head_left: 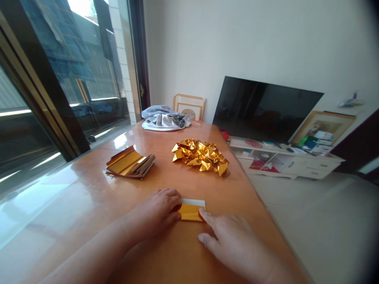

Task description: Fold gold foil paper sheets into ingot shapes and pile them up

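A small folded sheet of gold foil paper lies on the table, with a pale strip showing along its far edge. My left hand is at its left end, fingers curled and thumb pinching the paper's edge. At the right end, my right hand rests its index fingertip on the foil. The thumb of that hand is spread away from the finger, nearer to me. Beyond the left hand is a stack of gold foil sheets, curling up at its edges. A heap of folded gold foil pieces sits farther off, right of the stack.
The glossy wooden table runs away from me, its right edge beside my right hand. Crumpled cloth and a framed picture are at the far end. A television stands on a low white cabinet. Glass doors are at left.
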A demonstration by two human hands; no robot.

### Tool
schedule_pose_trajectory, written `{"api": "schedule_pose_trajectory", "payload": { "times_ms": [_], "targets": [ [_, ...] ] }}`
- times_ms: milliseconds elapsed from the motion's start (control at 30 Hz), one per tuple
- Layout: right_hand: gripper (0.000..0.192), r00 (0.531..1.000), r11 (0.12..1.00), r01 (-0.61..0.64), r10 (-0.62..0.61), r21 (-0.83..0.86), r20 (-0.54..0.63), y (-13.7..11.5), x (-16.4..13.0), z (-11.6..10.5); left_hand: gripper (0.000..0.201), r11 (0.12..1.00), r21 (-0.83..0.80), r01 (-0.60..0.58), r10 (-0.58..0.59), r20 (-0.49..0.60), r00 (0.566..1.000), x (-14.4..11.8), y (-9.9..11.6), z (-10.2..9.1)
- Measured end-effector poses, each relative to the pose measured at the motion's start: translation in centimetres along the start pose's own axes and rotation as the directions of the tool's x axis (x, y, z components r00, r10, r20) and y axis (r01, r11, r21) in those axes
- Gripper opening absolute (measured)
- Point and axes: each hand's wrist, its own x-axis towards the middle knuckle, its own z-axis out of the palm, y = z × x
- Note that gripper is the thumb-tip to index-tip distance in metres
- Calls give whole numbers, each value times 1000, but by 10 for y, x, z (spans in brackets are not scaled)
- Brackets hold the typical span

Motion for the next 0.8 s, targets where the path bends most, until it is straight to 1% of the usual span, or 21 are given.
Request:
{"api": "schedule_pose_trajectory", "payload": {
  "times_ms": [133, 233, 367, 467, 567, 700, 800],
  "targets": [
    [58, 1000, 1000, -2, 2, -14, -1, -1, -2, 0, 17, 1000, 7, 17, -17, 0, 1000, 0, 0, 1],
    [58, 1000, 1000, -3, 3, -14, 4, -2, -3, -1, 16, 999, -2, 53, -53, -7, 999, 0, -2, 4],
    [57, 1000, 1000, -11, 11, 0, 2, -2, -3, -1, 22, 992, -43, 119, -120, -20, 993, -1, -2, 4],
    [56, 1000, 1000, -14, 14, 4, -5, -2, -3, 1, 21, 987, -77, 141, -142, -10, 990, -3, 0, 1],
    [57, 1000, 1000, -14, 15, -11, 4, -2, -3, 4, 18, 987, -92, 135, -136, -11, 991, -3, 0, -3],
    [58, 1000, 999, -7, 7, -35, -4, -1, -1, 6, 13, 990, -110, 92, -93, 1, 996, -3, -3, -4],
    [58, 1000, 999, -2, 2, -49, -1, 0, 0, 7, 13, 991, -117, 67, -67, 6, 998, -2, -5, -4]
  ]
}}
